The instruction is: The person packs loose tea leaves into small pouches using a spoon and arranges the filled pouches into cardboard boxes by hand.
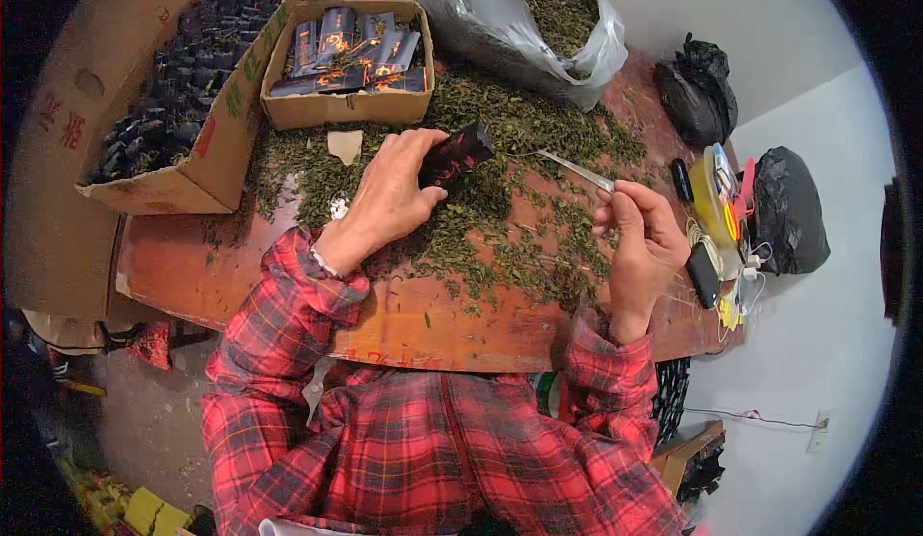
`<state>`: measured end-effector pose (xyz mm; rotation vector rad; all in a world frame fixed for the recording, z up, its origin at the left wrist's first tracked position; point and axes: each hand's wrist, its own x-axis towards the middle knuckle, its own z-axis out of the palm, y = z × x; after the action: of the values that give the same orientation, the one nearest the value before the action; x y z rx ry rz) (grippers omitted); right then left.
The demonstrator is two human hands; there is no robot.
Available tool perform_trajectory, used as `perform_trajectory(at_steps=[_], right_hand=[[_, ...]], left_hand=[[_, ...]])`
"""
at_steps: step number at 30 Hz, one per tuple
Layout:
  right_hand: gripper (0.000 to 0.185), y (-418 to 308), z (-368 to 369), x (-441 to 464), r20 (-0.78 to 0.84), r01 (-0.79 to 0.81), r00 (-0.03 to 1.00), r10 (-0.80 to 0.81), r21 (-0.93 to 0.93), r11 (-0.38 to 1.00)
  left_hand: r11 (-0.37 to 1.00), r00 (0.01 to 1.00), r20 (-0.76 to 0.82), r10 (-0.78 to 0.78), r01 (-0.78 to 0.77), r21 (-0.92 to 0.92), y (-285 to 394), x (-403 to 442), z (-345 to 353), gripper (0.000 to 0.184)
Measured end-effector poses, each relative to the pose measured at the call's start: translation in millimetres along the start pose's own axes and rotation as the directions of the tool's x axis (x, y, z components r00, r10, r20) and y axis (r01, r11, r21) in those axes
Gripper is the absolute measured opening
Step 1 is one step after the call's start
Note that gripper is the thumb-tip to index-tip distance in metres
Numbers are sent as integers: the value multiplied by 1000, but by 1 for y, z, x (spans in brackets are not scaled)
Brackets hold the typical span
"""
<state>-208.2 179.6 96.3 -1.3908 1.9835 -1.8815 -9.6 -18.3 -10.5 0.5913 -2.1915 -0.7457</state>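
Observation:
My left hand (389,195) is closed around a small black packet (456,158) with red printing, held tilted above the loose dried leaves (471,204). In my right hand (642,238), pinched between thumb and fingers, is a pair of slim metal tweezers (579,169). Their thin tips point left toward the packet's upper end. I cannot make out whether they hold any leaf. Beyond my left hand stands a small cardboard box (348,108) with several black and orange printed packets (336,31) inside.
A large carton (226,175) full of dark packets stands at the left. At the back, a clear plastic bag (481,17) holds more dried leaves. Black bags (790,211) and a yellow container (711,199) with tools line the right side of the wooden table (442,329).

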Motion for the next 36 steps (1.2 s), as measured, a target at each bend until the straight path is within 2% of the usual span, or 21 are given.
perform_trajectory(at_steps=[7, 10, 16, 22, 25, 28, 31, 36], right_hand=[[11, -3, 5, 9, 56, 135, 990, -128, -155, 979], [11, -5, 6, 10, 97, 198, 979, -182, -193, 961], [16, -8, 7, 15, 188, 362, 931, -313, -374, 854], [23, -15, 11, 20, 241, 458, 888, -392, -384, 802], [20, -16, 7, 21, 350, 571, 820, -452, -450, 687], [26, -22, 12, 22, 358, 617, 786, -503, -429, 659], [29, -30, 15, 20, 416, 678, 735, -536, -465, 569], [31, -26, 19, 23, 397, 735, 677, -619, -407, 543]], left_hand=[[1000, 1000, -7, 14, -14, 0, 0, -1, 0, 65], [999, 999, 35, -33, 33, 6, 1, -1, -2, 69], [998, 996, 56, -64, 63, 22, 1, -2, -2, 71], [999, 997, 57, -47, 45, 25, -3, -2, 0, 73], [998, 997, 64, -54, 52, 28, -1, -1, -2, 73], [1000, 1000, -5, 2, -2, 1, -1, -1, 0, 65], [1000, 1000, 0, -1, 1, -1, -2, -1, 0, 65], [1000, 1000, 10, -11, 11, 8, -3, -1, 1, 65]])
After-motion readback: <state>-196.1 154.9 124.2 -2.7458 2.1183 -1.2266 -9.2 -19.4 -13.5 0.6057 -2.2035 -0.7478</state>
